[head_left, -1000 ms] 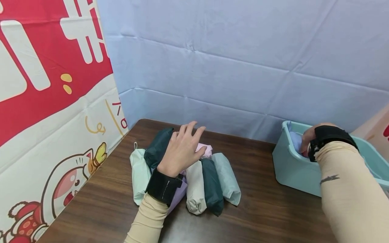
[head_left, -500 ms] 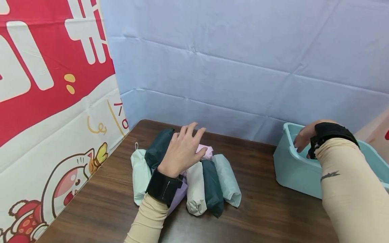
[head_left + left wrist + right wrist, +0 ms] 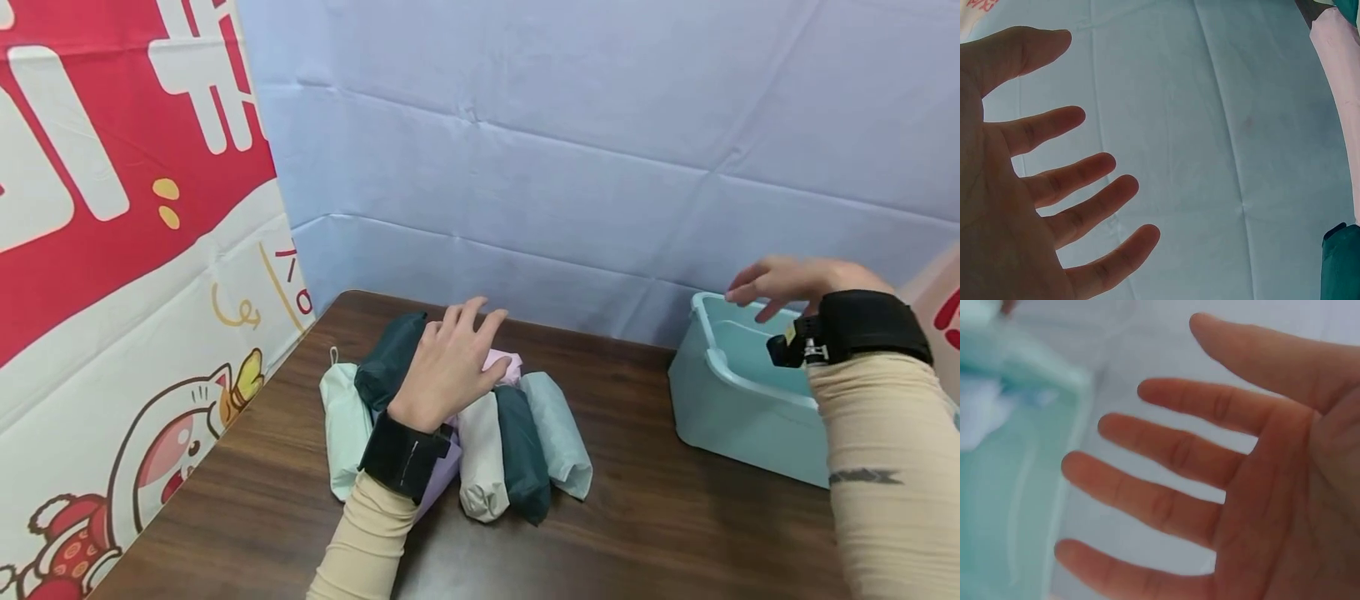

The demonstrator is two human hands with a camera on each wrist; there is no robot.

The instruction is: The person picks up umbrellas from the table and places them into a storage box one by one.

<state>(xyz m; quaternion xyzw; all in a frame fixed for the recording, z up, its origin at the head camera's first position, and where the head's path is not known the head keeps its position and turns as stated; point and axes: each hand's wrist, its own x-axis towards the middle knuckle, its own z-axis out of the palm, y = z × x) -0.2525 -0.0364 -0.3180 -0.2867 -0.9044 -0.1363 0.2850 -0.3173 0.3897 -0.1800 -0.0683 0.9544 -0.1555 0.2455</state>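
Note:
My left hand hangs with spread fingers over a group of soft, wrapped rolls and holds nothing. Around it lie a mint roll with a small loop at one end, a dark green roll, a pink roll, a beige roll, a second dark green roll and a pale blue roll. A purple roll is partly hidden under the wrist. Above the rim of the light teal bin, my right hand is raised with fingers apart, its palm bare in the right wrist view.
A dark wooden table carries the rolls and the bin. Pale blue cloth hangs behind it, and a red and white printed sheet borders the left. A whitish thing shows blurred inside the bin.
My right hand has let go of a bluish-lavender thing inside the bin and risen above the rim. The left hand has stayed in place.

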